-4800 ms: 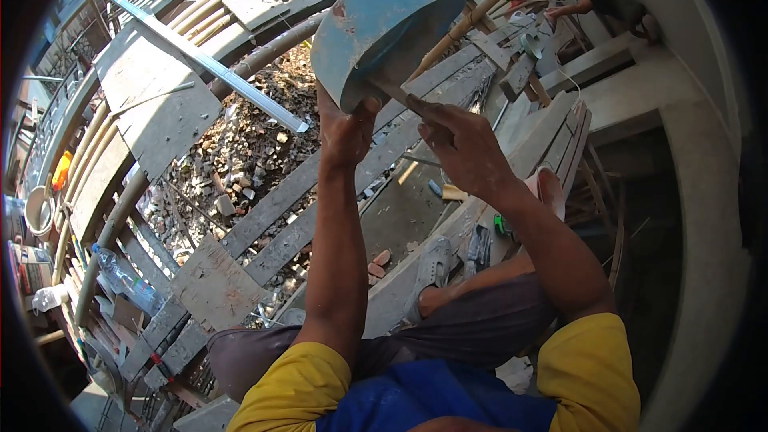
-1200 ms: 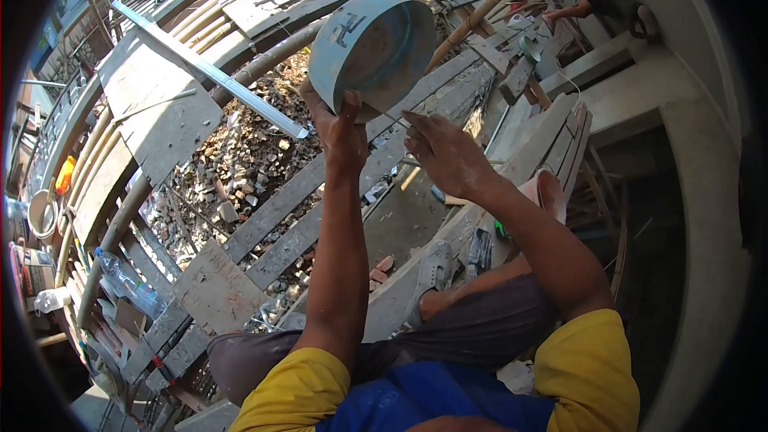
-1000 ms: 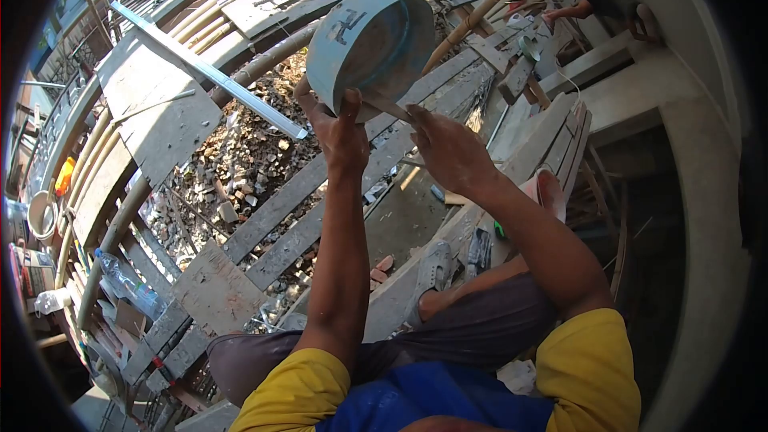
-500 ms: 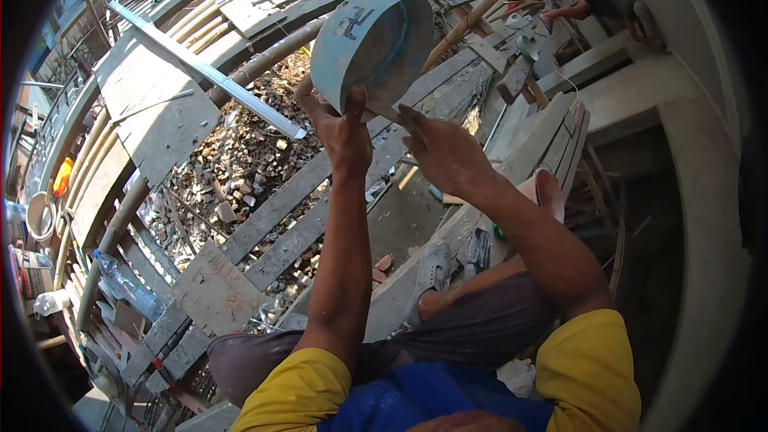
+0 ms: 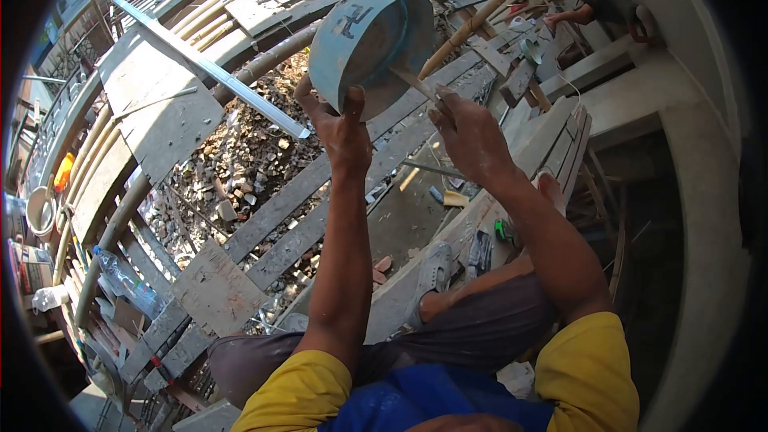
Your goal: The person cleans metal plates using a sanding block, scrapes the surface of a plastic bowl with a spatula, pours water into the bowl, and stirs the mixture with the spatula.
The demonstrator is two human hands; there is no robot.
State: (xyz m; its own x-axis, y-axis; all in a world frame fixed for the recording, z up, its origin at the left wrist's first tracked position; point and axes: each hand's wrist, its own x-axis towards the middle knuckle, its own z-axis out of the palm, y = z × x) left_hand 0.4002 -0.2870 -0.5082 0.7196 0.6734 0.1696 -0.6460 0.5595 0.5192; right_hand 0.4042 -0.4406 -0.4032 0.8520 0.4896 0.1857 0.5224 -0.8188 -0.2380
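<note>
My left hand (image 5: 344, 132) grips a round, blue-grey plastic basin (image 5: 342, 44) by its lower rim, thumb toward the opening. The basin is tilted on its side, a dark mark on its outer wall and greyish residue inside. My right hand (image 5: 474, 142) is closed around a thin, flat scraper (image 5: 412, 80). Its blade reaches into the basin's opening near the lower inner wall; whether it touches there I cannot tell. Both hands are held up above planks and rubble.
Below lie wooden planks (image 5: 280, 232) over broken rubble (image 5: 248, 168). A long metal strip (image 5: 216, 72) rests at the left, with a plastic bottle (image 5: 128, 282) lower down. Another person (image 5: 600, 16) is at the upper right, beside a concrete ledge (image 5: 632, 92).
My right hand has moved right and slightly down, away from the basin's rim. More of the scraper now shows, its blade inside the opening. The left hand and basin have hardly shifted.
</note>
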